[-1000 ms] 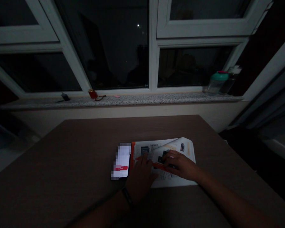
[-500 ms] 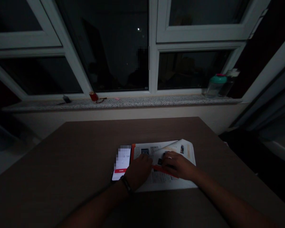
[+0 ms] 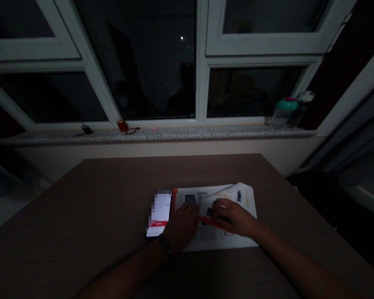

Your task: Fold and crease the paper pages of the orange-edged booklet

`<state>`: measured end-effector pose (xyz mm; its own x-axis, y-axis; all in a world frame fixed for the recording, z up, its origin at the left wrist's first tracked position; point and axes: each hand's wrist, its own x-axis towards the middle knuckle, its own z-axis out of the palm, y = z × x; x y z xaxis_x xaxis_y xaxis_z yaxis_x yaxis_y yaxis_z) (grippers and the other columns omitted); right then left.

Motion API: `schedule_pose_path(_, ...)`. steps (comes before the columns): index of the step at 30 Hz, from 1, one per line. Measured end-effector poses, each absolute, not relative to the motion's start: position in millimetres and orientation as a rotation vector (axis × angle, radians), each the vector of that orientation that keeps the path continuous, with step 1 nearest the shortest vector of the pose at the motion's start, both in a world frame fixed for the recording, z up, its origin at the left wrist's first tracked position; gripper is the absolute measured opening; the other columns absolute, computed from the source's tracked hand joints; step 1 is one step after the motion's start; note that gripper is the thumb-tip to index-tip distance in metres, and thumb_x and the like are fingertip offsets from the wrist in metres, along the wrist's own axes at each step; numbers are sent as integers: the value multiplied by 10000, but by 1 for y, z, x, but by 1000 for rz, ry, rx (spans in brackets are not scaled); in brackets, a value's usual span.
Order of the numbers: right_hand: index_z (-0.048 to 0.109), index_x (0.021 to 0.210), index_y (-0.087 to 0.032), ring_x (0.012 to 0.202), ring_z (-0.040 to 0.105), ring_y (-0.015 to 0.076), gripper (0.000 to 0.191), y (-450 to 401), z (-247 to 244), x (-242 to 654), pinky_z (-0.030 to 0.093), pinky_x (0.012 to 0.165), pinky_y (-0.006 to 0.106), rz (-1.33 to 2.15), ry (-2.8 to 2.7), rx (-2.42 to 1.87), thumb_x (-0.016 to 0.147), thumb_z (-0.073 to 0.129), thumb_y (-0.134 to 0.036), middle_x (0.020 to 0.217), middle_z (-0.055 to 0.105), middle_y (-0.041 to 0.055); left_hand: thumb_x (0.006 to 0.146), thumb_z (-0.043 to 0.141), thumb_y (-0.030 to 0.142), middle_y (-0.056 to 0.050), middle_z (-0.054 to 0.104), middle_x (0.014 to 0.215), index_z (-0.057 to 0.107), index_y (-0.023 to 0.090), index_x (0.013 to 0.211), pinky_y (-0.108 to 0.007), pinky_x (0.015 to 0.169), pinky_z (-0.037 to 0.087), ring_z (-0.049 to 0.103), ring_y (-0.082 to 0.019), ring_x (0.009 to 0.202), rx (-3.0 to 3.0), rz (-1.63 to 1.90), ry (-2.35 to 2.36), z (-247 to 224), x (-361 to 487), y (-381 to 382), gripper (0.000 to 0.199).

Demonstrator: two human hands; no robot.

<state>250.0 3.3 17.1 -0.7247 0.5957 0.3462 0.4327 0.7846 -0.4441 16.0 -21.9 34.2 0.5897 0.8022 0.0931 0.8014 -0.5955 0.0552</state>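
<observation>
Both my hands rest on an open paper leaflet (image 3: pixel 216 199) lying on a brown wooden table (image 3: pixel 87 195). My left hand (image 3: pixel 182 227) lies on the leaflet's near left part, beside a lit smartphone (image 3: pixel 158 214) with a blurred screen and a red bar. My right hand (image 3: pixel 232 216) presses on a folded-over flap (image 3: pixel 220 197) with a red-orange edge, its fingers bunched at the fold. A dark band circles my left wrist. Under my hands, the print is hidden.
Beyond the table is a speckled stone windowsill (image 3: pixel 158 135) below dark window panes. On it are a green-lidded glass jar (image 3: pixel 283 115), a bottle behind it, a small red object (image 3: pixel 122 125) with thin cord, and a small dark object (image 3: pixel 86 129).
My left hand has slid back toward the phone and lies lower on the leaflet. The flap sits flatter under my right hand. The view has tilted slightly.
</observation>
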Motion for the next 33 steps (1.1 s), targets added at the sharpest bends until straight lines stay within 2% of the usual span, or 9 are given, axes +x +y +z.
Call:
schedule_pose_path(11, 638, 916, -190, 929, 570, 198, 85, 3, 17, 250, 442, 830, 331, 462, -2498, -770, 931, 556, -207, 942, 643, 74, 931, 520, 184, -117, 524, 1361, 545, 151, 1220, -426, 883, 481, 539, -280, 1067, 2824, 241, 1454, 26, 17, -24, 291)
schedule_pose_path(18, 634, 920, -186, 920, 562, 203, 65, 3, 13, 251, 443, 815, 332, 460, -2482, -776, 913, 569, -195, 929, 636, 74, 960, 521, 275, -113, 546, 1325, 547, 154, 1190, -419, 899, 484, 517, -288, 1132, 2831, 260, 1441, 23, 20, -24, 261)
schedule_pose_path(33, 639, 920, -192, 916, 570, 204, 52, 3, 13, 249, 452, 817, 335, 479, -2446, -784, 902, 591, -186, 920, 632, 68, 943, 538, 466, -130, 486, 1429, 505, 168, 1318, -491, 958, 448, 476, -339, 1232, 2742, 286, 1430, 27, 21, -26, 481)
